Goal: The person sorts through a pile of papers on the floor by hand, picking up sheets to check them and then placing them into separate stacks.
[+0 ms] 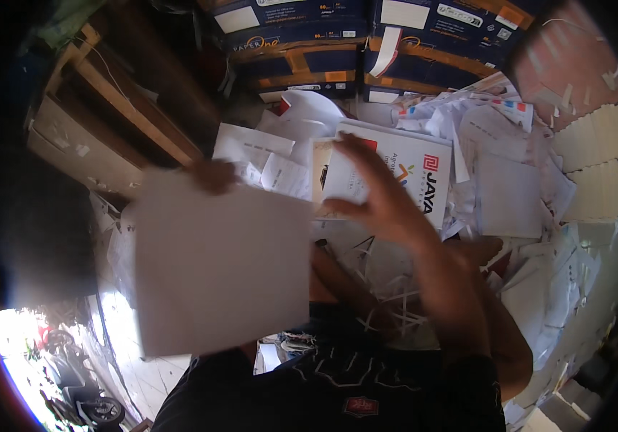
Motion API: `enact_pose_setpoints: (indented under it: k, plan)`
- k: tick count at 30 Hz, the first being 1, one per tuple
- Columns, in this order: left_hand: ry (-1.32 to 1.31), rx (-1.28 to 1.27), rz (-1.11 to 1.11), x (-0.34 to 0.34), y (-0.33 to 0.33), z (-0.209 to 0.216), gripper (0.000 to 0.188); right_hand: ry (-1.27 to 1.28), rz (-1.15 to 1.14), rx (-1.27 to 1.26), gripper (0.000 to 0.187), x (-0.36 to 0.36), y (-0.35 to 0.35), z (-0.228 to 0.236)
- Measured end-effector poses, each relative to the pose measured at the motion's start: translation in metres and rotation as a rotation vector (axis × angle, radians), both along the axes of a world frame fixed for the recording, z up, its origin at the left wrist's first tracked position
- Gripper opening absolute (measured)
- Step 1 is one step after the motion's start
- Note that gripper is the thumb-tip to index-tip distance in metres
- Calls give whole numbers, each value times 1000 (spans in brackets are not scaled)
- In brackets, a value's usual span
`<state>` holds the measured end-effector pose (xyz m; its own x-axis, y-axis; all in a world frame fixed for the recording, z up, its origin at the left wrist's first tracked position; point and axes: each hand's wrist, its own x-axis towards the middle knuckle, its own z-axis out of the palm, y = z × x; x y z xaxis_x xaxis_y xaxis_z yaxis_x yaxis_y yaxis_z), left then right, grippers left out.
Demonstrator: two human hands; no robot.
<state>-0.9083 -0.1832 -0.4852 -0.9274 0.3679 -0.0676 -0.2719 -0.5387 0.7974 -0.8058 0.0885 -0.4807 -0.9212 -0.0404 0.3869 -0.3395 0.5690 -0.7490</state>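
My left hand (212, 177) grips the top edge of a large white sheet of paper (222, 266), blurred by motion; whether it is one sheet or several I cannot tell. The paper hangs at the left, hiding my left forearm. My right hand (381, 194) is raised with thumb and fingers spread, holding nothing. Beyond and below it lies a white printed folder or booklet (413, 173) with a red and orange design, on top of a paper pile. A beige printed piece (320, 162) shows beside it.
Loose white papers (493, 173) are heaped to the right, with paper strips (402, 302) near my legs. Dark blue cartons (294, 50) stand at the back. Cream paper stacks (604, 158) line the right side. A wooden frame (132, 108) stands left; a motorbike (82, 389) is outside.
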Motion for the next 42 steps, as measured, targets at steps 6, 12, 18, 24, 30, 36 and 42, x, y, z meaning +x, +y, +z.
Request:
enact_pose_setpoints:
  k: [6,12,18,24,30,36,42]
  plan:
    - [-301,586,-357,48,115,21,71,-427,-36,-308,35,38,28,-7]
    - [70,-465,-584,64,94,2,31,-268,-293,164,28,87,83,-19]
    - [348,-489,-473,106,99,11,45,100,-374,39,35,55,4,9]
    - [129,-220,-490,102,99,14,45,233,-289,12,25,48,4,11]
    - [109,-161,-540,102,94,11,42,208,-262,-23,18,53,4,15]
    - [146,-113,-556,101,91,10,42,169,-208,-30,17,55,6,25]
    - [156,-138,-571,101,90,11,41,154,-200,-27,20,56,5,24]
